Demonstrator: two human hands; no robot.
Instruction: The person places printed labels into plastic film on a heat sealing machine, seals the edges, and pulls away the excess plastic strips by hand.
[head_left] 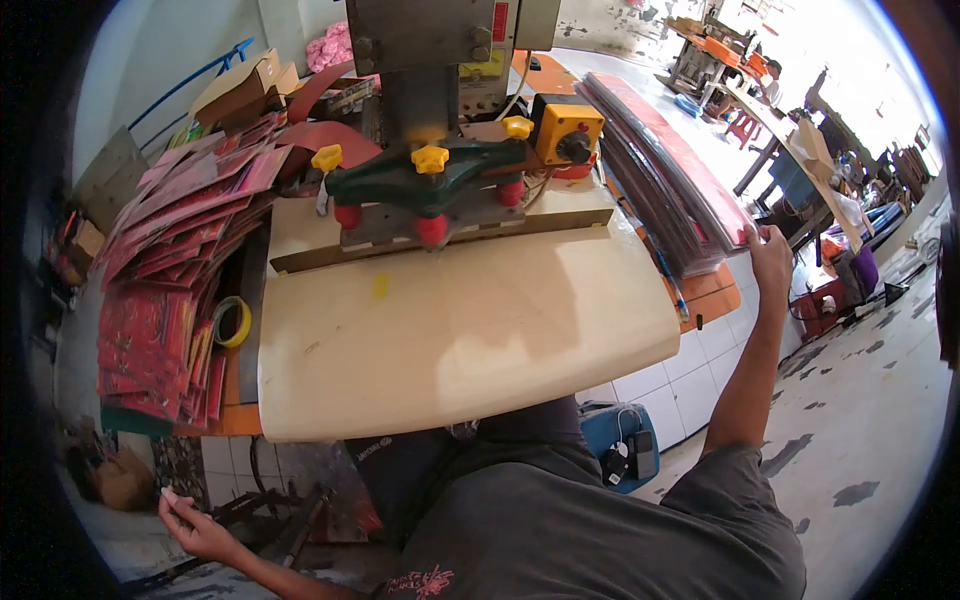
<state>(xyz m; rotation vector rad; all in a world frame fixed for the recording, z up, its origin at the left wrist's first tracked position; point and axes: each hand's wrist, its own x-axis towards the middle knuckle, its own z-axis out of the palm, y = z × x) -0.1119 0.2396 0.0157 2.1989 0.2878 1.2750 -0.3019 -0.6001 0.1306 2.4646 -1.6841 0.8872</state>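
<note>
My right hand [770, 258] is at the near corner of a long stack of red and clear sheets [690, 170], its fingers closed on the corner of the top red sheet [690, 150]. Low at the left, away from the bench, my left hand [195, 527] hangs with loosely bent fingers and nothing visible in it. Between the hands a wide cream sheet [470, 330] covers the machine bed, its front edge curving down. Above its back edge stands a press head [428, 185] with yellow knobs and red feet.
Piles of red printed pieces [150, 335] lean at the left beside a yellow tape roll [232, 322]. A yellow control box [567, 132] with a black knob sits behind the bed. Below is a blue container [628, 440] holding chargers. A person [772, 85] sits far back.
</note>
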